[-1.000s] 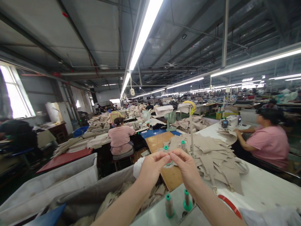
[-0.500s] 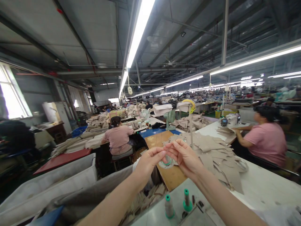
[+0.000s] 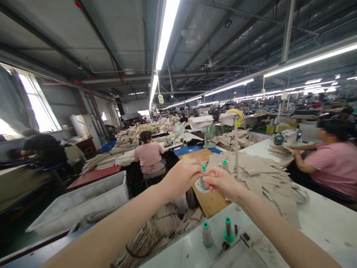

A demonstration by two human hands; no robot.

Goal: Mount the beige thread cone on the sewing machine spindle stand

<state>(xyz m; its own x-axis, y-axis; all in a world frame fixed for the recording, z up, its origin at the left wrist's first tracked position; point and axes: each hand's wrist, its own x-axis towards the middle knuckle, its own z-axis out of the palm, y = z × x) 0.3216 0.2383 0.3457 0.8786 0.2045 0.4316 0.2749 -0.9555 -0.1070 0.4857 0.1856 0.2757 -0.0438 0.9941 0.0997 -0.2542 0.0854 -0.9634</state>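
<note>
Both my hands are raised in front of a thread cone with a green top, on the far side of the near table. The fingers of my left hand are pinched together, their tips close to the cone's top. Just to the right, my right hand also pinches, thumb against forefinger. Whatever lies between the fingertips is too fine to make out. Another green-topped cone shows behind my right hand. Below, a grey thread cone and a darker one on a green base stand on the white table.
Flat beige pieces cover part of the white table on the right. Bundled beige pieces lie below my left arm. A white bin stands left. Co-workers in pink sit ahead and at the right.
My view has swung a little, so the surroundings sit further right. My left hand has turned with its back up, and both hands have shifted, uncovering the green-topped cones behind them.
</note>
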